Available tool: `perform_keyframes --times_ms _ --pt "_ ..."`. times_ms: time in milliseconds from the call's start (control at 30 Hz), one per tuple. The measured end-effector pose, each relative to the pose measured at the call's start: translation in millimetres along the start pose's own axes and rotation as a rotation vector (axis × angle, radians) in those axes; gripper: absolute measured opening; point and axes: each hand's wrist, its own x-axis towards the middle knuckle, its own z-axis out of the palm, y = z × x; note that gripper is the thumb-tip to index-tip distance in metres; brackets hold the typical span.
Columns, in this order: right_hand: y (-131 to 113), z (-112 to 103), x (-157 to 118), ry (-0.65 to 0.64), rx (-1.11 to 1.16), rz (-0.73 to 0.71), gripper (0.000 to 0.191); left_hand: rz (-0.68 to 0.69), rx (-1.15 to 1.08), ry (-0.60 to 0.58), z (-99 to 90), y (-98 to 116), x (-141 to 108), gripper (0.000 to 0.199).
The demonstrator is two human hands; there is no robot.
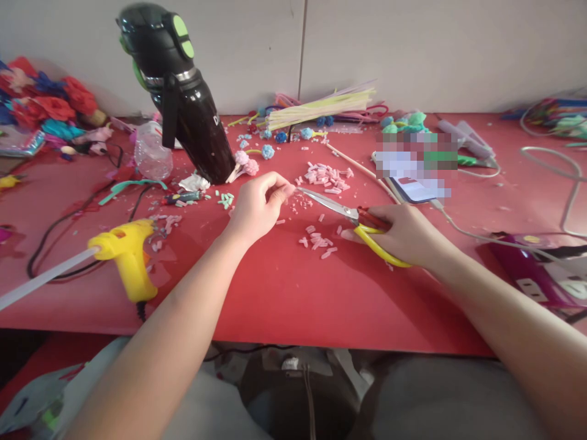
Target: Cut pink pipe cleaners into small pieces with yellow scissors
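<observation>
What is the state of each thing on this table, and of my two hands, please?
Left hand: fingertips pinched together by the scissor tips
Right hand: gripping the scissors
Scissors: blades closed or nearly so
Pink pieces: short, loose, scattered in piles
Glue gun: lying down, stick in its back; power unclear
Black bottle: standing, lid on
Phone: lying face up, screen lit
Pale yellow strips: long, bunched
</observation>
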Motion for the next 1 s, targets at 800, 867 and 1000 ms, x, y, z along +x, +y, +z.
perform_keyframes --times_ms 800,867,1000 --pt "-6.4 -2.6 -3.8 0.007 -0.019 0.026 0.088 -0.026 -0.019 -0.005 -0.6 0.7 -0.3 0.029" --pt "-5.5 -2.1 -3.8 0.011 -0.020 0.017 0.086 -0.029 -0.013 -0.006 -0.8 0.9 -0.2 0.027" --pt "-3.7 -0.8 -2.5 0.013 -0.001 0.004 0.085 -0.027 -0.017 -0.009 -0.6 0.7 -0.1 0.024"
